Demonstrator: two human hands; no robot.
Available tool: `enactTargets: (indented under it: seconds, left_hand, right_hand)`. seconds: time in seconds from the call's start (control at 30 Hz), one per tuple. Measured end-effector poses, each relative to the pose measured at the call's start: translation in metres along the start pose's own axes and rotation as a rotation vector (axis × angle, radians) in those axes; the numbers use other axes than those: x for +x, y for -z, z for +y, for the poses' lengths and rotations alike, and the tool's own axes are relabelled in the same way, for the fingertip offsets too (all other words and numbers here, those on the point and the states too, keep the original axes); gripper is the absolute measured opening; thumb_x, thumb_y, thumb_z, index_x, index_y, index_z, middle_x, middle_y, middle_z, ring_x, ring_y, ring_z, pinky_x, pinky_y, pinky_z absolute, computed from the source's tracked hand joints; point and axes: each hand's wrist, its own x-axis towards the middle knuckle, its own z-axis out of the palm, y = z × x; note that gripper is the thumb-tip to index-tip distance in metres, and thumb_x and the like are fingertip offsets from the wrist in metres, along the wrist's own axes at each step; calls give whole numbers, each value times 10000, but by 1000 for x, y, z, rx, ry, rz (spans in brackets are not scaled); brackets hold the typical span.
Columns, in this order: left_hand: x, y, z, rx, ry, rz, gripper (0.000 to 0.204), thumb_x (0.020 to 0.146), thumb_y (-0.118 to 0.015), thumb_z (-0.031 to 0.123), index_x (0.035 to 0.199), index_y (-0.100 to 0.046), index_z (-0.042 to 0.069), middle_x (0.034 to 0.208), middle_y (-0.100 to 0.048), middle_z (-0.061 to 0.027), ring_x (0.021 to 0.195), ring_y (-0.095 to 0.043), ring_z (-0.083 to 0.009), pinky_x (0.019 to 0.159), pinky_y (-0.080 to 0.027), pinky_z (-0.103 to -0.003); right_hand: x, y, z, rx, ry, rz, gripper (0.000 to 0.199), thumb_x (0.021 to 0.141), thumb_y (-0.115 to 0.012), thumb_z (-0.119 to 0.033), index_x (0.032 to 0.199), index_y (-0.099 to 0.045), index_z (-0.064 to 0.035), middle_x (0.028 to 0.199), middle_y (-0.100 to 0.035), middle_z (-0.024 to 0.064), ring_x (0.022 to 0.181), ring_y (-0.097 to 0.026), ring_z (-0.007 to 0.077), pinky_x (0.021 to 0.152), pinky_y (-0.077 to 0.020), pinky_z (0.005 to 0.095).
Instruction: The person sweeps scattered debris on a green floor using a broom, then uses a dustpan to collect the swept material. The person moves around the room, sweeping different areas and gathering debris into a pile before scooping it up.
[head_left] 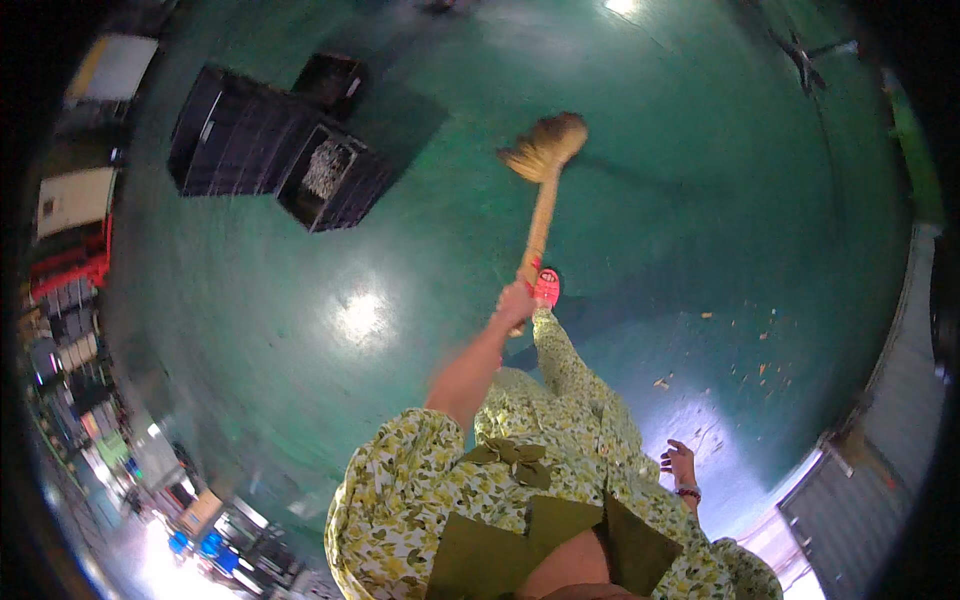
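A straw-coloured broom with a short thick handle stretches out ahead of me. My left hand is wrapped round the handle near its lower end in the picture. The broom's bristle head fans out over the green floor and looks slightly smeared. Down by my right side hangs my right hand, a bracelet at its wrist, with fingers loosely bent and apart and nothing in them. Small bits of debris lie scattered on the floor to the right.
Ahead on the left stand dark crates; one open bin holds pale scraps. My foot in a pink shoe is beside the broom handle. A grey shutter-like panel stands at the lower right. Shelves and boxes line the left edge.
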Motion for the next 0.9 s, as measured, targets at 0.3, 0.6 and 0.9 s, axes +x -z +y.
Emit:
enactTargets:
  seconds: [0.3, 0.6, 0.9]
  left_hand:
    - [17, -69, 85, -858, 19, -921, 178, 725, -576, 62, 835, -441, 27, 561, -466, -41, 433, -451, -107, 377, -374, -250]
    - [-42, 56, 49, -1397, 0, -786, 148, 725, -560, 26, 780, -434, 78, 564, -439, -2, 391, -394, -61, 333, -317, -199]
    - [-64, 175, -73, -514, 167, 340, 386, 654, -611, 103, 1022, -502, 62, 603, -496, -36, 476, -491, -119, 412, -408, -269]
  right_hand:
    - [21, -59, -39, 74, 142, -7, 326, 821, -447, -84, 1139, -517, -67, 701, -572, 51, 525, -509, 106, 448, -418, 242]
    - [107, -92, -84, 155, 298, -164, 359, 786, -463, -87, 1141, -521, -80, 686, -560, 42, 505, -496, 99, 422, -387, 223]
    - [69, -77, -117, 219, 273, -102, 405, 772, -445, -52, 1174, -487, -68, 681, -556, 76, 494, -507, 139, 440, -465, 277]
